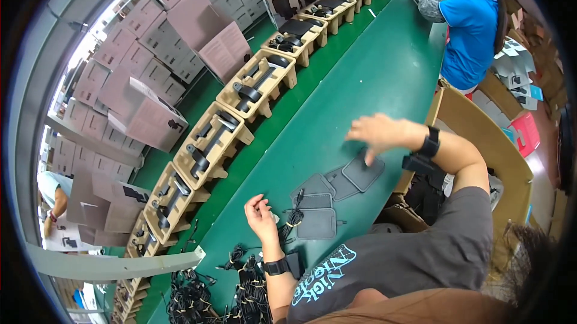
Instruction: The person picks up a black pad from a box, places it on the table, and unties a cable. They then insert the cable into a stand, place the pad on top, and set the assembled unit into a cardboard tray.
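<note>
The grey pads (pixel 316 223) lie in an overlapping cluster on the table (pixel 336 107), between your hands. They look light, stiff and smooth enough to slide over each other; pinching one by its rim, clear of the neighbouring pad, seems the surest hold. Your right hand (pixel 381 133) is over the upper pad, fingers spread and thumb pointing down; you can't tell whether it touches. Your left hand (pixel 261 216) has its fingers loosely curled and apart beside a bundled cable (pixel 293 219), which could snag. Bare table stretches beyond the pads; the near edge and open carton (pixel 518 216) sit to your right.
</note>
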A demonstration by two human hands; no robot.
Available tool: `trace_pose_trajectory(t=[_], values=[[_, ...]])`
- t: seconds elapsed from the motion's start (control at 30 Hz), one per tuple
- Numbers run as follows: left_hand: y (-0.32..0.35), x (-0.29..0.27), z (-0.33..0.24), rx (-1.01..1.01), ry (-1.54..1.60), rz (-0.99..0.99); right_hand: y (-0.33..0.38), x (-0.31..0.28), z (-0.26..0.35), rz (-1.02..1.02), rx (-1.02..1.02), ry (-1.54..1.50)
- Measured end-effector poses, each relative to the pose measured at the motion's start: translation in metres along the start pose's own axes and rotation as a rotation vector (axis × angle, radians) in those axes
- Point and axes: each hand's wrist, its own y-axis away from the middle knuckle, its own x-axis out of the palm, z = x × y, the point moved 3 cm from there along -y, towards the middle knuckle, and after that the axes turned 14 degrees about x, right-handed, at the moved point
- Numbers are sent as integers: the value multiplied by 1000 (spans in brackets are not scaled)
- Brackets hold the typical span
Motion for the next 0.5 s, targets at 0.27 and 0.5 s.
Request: trace_pose_trajectory(t=[0.27,0.5], values=[[10,0,-6,86,-80,53,30,37,30,-51,-35,179],[9,-11,-4,54,-115,52,-24,-20,10,16,-35,-307]])
